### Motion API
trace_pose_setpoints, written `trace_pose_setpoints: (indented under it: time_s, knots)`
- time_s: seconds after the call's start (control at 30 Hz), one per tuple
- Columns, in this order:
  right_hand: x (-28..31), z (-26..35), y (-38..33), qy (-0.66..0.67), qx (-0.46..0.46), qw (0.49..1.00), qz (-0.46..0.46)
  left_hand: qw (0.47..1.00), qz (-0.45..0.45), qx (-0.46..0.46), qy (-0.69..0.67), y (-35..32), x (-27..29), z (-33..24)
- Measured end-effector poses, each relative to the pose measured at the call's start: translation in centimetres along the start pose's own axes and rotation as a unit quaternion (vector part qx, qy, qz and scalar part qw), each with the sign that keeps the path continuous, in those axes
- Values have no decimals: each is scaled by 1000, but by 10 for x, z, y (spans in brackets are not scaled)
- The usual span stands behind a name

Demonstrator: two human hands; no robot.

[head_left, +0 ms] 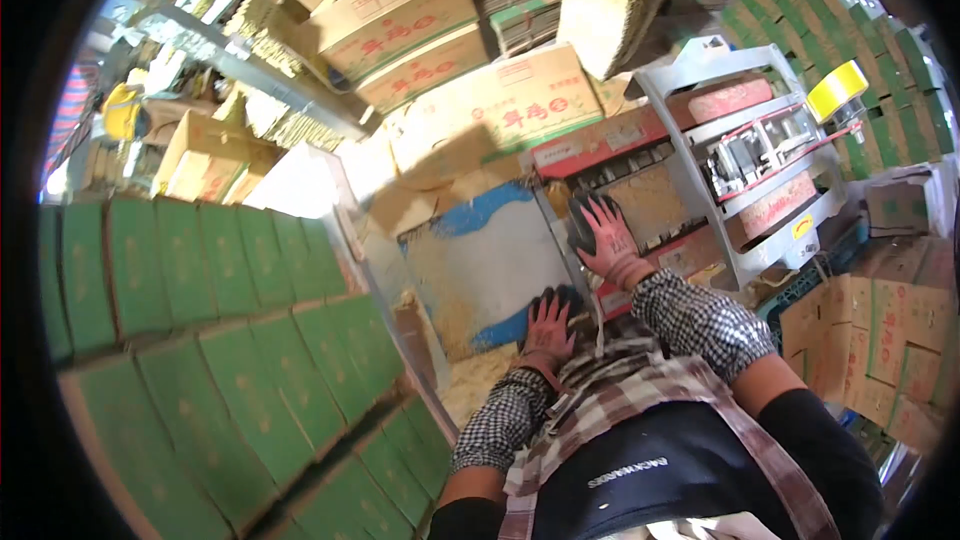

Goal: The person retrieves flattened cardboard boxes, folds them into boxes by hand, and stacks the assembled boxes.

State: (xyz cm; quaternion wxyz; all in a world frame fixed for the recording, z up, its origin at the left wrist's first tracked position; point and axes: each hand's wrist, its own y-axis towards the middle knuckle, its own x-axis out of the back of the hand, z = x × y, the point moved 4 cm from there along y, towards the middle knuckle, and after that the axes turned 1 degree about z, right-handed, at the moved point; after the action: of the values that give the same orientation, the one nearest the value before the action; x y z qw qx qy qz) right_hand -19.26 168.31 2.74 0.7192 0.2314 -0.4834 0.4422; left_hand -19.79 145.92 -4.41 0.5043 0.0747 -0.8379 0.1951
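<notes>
Stacks of flat green cardboard cartons (pixel 200 340) wall me in on my left, rising close beside my elbow, and more green cartons (pixel 850 50) climb the far right. Ahead, brown cardboard boxes with red print (pixel 420 20) are piled high against a grey metal rack (pixel 250 65). To my right stands a white metal strapping machine (pixel 760 160) with a yellow roll of tape (pixel 838 90) on its upper corner, and below it, folded brown cartons with red print (pixel 880 340) lean in a heap just beside my right arm. The machine crowds the right edge of what I am handling.

The floor (pixel 480 375) under the sheet is littered with pale sawdust-like scraps, and the place is a packed storeroom lit by hard daylight from the upper left.

In front of me a large flattened cardboard sheet, grey-white with blue patches (pixel 485 265), lies tilted. My left hand (pixel 548 328), in a red-palmed work glove, presses flat on the sheet's lower right corner, fingers spread and gripping nothing. My right hand (pixel 605 237), gloved alike, rests at the sheet's right edge higher up, fingers splayed against it; whether they curl around that edge I cannot tell.
</notes>
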Motion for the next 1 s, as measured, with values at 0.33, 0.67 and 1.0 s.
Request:
trace_pose_setpoints:
  time_s: [0.33, 0.67, 1.0]
  knots:
    - [10, -3, 1, -35, -24, 999, 20, 963, -88, 252, 32, 80, 85, 167]
    - [3, -27, -20, 45, -44, 998, -22, 957, -174, 152, -178, 12, 261, 98]
    - [109, 155, 21, 567, 211, 783, 144, 840, -222, 474, 141, -270, 703, -83]
